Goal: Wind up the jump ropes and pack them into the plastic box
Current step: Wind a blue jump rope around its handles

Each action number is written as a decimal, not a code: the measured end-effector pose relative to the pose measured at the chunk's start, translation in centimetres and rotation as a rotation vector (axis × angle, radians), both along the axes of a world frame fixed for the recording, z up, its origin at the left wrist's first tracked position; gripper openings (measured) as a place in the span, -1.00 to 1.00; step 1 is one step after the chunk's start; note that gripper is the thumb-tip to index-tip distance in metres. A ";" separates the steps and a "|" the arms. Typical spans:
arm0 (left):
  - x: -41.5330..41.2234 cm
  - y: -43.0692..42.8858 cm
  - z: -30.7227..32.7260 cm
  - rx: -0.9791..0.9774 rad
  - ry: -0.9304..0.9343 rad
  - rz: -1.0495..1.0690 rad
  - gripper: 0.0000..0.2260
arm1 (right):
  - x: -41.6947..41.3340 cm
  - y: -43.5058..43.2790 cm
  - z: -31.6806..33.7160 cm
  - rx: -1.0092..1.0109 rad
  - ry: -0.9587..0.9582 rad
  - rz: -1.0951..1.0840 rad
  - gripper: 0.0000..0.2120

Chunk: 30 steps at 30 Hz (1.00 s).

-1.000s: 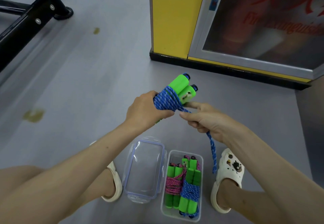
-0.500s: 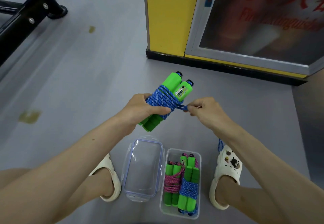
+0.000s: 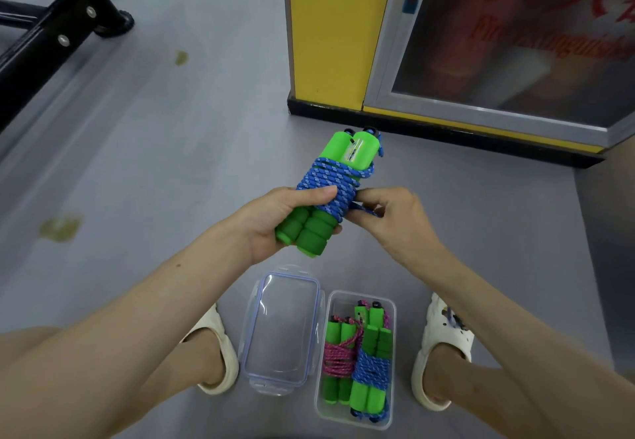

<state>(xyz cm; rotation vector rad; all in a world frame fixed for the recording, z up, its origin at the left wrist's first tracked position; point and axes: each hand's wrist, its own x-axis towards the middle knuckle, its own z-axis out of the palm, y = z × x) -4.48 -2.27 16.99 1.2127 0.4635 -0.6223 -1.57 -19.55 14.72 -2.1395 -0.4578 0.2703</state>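
Observation:
My left hand [image 3: 271, 218] grips a jump rope [image 3: 331, 177] by its two green handles, held side by side with blue cord wound around their middle. My right hand [image 3: 388, 215] pinches the short loose end of the blue cord against the right side of the bundle. Below, on the floor between my feet, a clear plastic box [image 3: 391, 304] holds a pink-corded rope [image 3: 338, 358] on the left and a blue-corded rope [image 3: 372, 368] on the right, both wound on green handles.
The box's clear lid [image 3: 281, 328] lies flat just left of the box. My white shoes [image 3: 441, 345] flank the box and lid. A yellow cabinet [image 3: 330, 36] with a glass door stands ahead. A black metal frame [image 3: 44, 36] sits at far left.
The dangling blue cord has been wound onto the handles; only a short end is left at my right fingers. The bundle has tipped more upright, green foam ends toward me.

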 end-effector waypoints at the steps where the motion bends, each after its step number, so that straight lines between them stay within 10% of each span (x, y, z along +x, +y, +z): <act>1: 0.0 0.1 0.1 0.000 0.004 -0.007 -0.68 | 0.1 -0.1 0.1 -0.062 -0.046 0.026 -0.88; 6: -0.2 0.2 0.2 -0.005 0.044 -0.027 -0.71 | 0.1 -0.3 0.9 -0.611 -0.346 0.234 -0.71; 15: 0.1 0.2 -0.1 0.003 0.037 -0.055 -0.71 | -0.7 -0.3 0.2 -0.711 -0.631 0.193 -0.79; 24: -0.1 -0.2 -0.2 0.054 -0.046 -0.100 -0.65 | 0.1 -0.3 1.2 -0.066 0.421 -0.003 -0.70; 30: 0.3 -0.1 -0.7 0.219 -0.158 -0.038 -0.41 | 0.6 -0.2 1.5 0.268 0.738 -0.103 -0.86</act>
